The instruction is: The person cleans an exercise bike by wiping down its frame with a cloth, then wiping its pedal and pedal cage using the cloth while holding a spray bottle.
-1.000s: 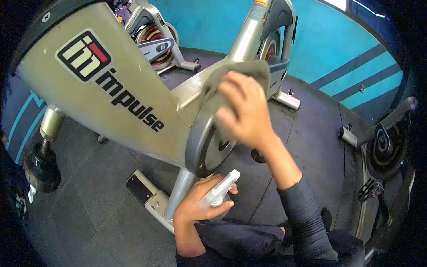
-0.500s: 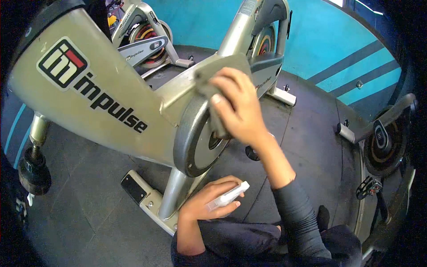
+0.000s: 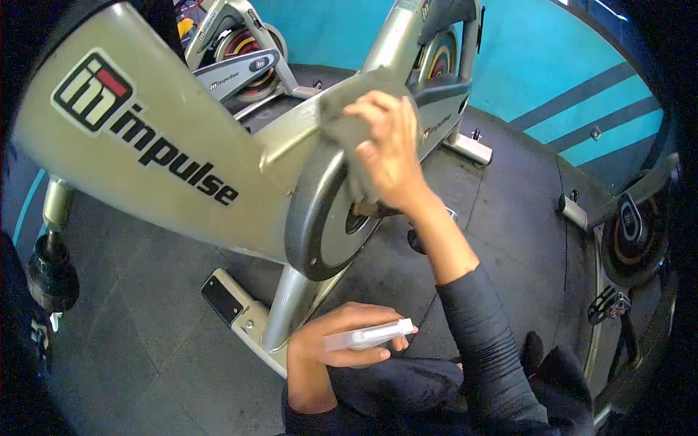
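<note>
My right hand (image 3: 392,156) presses a grey cloth (image 3: 342,120) onto the frame of a silver exercise bike (image 3: 174,138). The cloth drapes from the frame bar down over the round grey drive cover (image 3: 309,211), and its fingers are bent against it. Lower down, my left hand (image 3: 327,341) is closed around a small, flat, clear bottle (image 3: 363,336) with a white top. That bottle points to the right, near the bike's front leg (image 3: 283,305). Part of the drive cover's middle is hidden behind the cloth and my right hand.
A pedal (image 3: 416,241) shows just beyond my right wrist. Behind stand more exercise bikes (image 3: 254,69), and another bike (image 3: 632,232) is at the right. The bike's foot (image 3: 233,305) rests on dark floor tiles (image 3: 131,312). A teal wall (image 3: 538,80) runs along the back.
My right hand has shifted slightly up with its fingers more spread over the cloth. The bottle in my left hand has tilted to nearly level and moved slightly lower.
</note>
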Motion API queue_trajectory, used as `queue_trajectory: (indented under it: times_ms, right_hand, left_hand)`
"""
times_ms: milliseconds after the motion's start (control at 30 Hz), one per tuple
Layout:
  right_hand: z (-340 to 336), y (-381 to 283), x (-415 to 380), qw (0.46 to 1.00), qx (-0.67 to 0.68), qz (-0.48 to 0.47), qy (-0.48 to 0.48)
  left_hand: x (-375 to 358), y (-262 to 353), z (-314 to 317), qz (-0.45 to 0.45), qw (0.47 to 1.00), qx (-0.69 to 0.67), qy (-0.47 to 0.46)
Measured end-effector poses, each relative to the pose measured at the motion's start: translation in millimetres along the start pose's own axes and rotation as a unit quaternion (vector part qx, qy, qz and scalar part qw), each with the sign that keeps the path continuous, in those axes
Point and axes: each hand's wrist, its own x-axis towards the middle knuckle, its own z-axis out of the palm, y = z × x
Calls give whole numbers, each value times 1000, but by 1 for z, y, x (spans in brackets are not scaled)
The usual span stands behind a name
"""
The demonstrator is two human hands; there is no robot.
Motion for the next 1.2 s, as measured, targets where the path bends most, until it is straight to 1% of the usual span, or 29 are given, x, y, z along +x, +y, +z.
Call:
queue_trajectory:
  times_ms: [33, 100, 133, 200, 233, 300, 433, 500, 533, 567, 600, 633, 700, 733, 767, 800, 833, 867, 900, 933, 1000, 1033, 1100, 1133, 1167, 1200]
  right_hand:
    - [1, 9, -1, 1000, -1, 19, 18]
    - [-2, 18, -1, 998, 11, 66, 10]
    - [-1, 16, -2, 998, 9, 65, 7]
    - [7, 2, -8, 988, -30, 140, 62]
    - [13, -6, -13, 984, -48, 158, 66]
    - [24, -29, -31, 986, -40, 135, 85]
    - [54, -77, -94, 997, -30, 43, 63]
    - [68, -100, -127, 998, 2, 20, 56]
    - [71, -103, -142, 998, 2, 22, 58]
    - [75, -105, -155, 999, -16, 15, 36]
    - [75, -107, -153, 999, -33, 8, 15]
    - [73, -106, -152, 999, -31, 9, 18]
    - [63, -103, -143, 999, -39, 14, -27]
    - [60, -100, -127, 998, -51, -28, -22]
    - [54, -101, -113, 999, -41, 0, -26]
    - [43, -107, -90, 999, -30, 30, -31]
    - [29, -111, -65, 996, -54, 45, -53]
    - [17, -112, -40, 992, -77, 59, -75]
    - [12, -111, -21, 993, -77, 78, -50]
    - [14, -101, -14, 995, -63, 79, -21]
    - [18, -89, -11, 996, -55, 68, 33]
    - [20, -91, -14, 996, -54, 67, 29]
    - [19, -101, -25, 994, -85, 60, 33]
    - [18, -107, -30, 993, -100, 52, 23]
    - [22, -111, -40, 995, -93, 37, 20]
    - [26, -116, -51, 995, -100, 18, 8]
  left_hand:
    - [1, 3, 0, -6, 1000, 9, 6]
    - [1, 4, -2, -9, 1000, 17, 12]
    - [0, 3, -3, -7, 999, 39, 17]
    - [-1, 5, -5, -8, 997, 74, 23]
    - [-3, 6, -5, -6, 997, 72, 24]
    - [-6, 9, -5, 19, 998, 58, 33]
    - [-12, 18, 5, 29, 999, 12, 44]
    - [-18, 23, 15, 19, 990, -69, 124]
    - [-18, 21, 6, -7, 996, -51, 69]
    - [-16, 22, 1, -9, 996, -50, 70]
    - [-14, 23, -3, -9, 1000, -14, 16]
    - [-14, 24, -6, -10, 999, 21, -37]
    - [-19, 20, 2, -23, 999, 1, -23]
    - [-23, 17, 6, 5, 1000, 20, 4]
    - [-24, 14, 8, 31, 998, 36, 31]
    - [-19, 18, 5, 44, 998, 54, -4]
    - [-17, 20, 2, 41, 998, 50, -2]
    - [-16, 22, -1, 27, 999, 38, -25]
    - [-17, 25, -1, 13, 998, 27, -48]
    - [-19, 28, 2, 10, 999, 26, -46]
    - [-23, 32, 9, -22, 997, -46, 64]
    - [-23, 31, 6, -20, 996, -48, 66]
    - [-20, 25, -6, -2, 999, -22, -38]
    - [-19, 23, -7, -4, 998, -16, -58]
    - [-19, 22, -5, -3, 998, -16, -58]
    - [-18, 21, -3, 4, 999, -18, -39]
